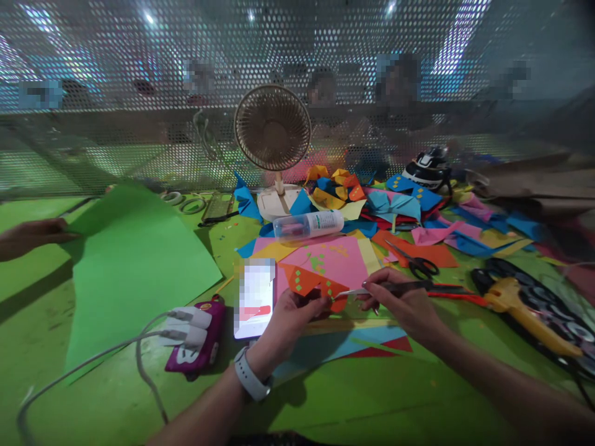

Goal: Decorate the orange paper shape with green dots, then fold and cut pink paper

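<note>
My left hand (300, 316), a pale watch (251, 375) on its wrist, pinches an orange folded paper piece (304, 282) dotted with small green squares. My right hand (402, 303) is closed on slim tweezers (353, 292) with a pale tip and dark rear end. Their tip meets the orange paper beside my left fingertips. Under and beyond the hands lies a pink sheet (346, 255) with loose green and yellow paper bits. Blue and red paper strips (356, 344) lie just below the hands.
A lit phone (255, 297) and a purple pouch (198, 353) with charger plugs lie left. Another person's hand (35, 238) holds a big green sheet (139, 272). Around are a fan (274, 127), plastic bottle (309, 224), scissors (421, 266), yellow-handled tool (530, 316) and colourful paper pile (393, 207).
</note>
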Motion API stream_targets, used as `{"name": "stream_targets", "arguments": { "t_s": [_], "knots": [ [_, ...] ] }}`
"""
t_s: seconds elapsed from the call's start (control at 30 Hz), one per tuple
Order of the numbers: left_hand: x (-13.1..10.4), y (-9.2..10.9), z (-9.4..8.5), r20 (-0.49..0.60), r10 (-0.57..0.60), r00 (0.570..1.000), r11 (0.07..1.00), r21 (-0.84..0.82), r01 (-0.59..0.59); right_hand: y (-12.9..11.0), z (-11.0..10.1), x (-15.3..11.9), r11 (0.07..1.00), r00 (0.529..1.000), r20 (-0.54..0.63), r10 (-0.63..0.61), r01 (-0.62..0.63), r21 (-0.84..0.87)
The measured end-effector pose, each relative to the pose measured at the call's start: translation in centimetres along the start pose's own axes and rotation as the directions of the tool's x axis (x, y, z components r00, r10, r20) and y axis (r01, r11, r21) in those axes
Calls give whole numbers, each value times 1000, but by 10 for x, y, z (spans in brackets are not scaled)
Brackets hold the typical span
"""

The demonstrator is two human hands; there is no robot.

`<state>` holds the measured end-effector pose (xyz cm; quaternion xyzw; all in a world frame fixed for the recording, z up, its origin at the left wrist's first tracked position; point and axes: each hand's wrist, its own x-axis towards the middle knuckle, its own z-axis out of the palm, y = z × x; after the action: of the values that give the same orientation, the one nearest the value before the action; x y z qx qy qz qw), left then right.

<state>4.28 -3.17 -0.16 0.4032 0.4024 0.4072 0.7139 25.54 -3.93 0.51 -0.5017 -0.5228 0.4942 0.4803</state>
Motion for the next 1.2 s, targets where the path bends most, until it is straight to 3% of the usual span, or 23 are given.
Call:
{"name": "stream_targets", "arguments": {
  "t_s": [0.73, 1.0, 1.07, 1.2],
  "knots": [
    [1, -2, -1, 8, 25, 1000, 1000, 11, -25, -3, 1, -1, 999, 1000, -12, -25, 25, -35],
    [1, -3, -1, -14, 25, 1000, 1000, -12, -25, 3, -8, 3, 981, 981, -66, -182, 186, 56],
    [1, -1, 0, -11, 23, 1000, 1000, -19, -23, 5, -8, 4, 975, 974, -34, -222, 223, 3],
    [0, -1, 2, 35, 25, 999, 1000, 4, -26, 6, -3, 3, 930, 967, 151, -207, 242, -277]
  ]
}}
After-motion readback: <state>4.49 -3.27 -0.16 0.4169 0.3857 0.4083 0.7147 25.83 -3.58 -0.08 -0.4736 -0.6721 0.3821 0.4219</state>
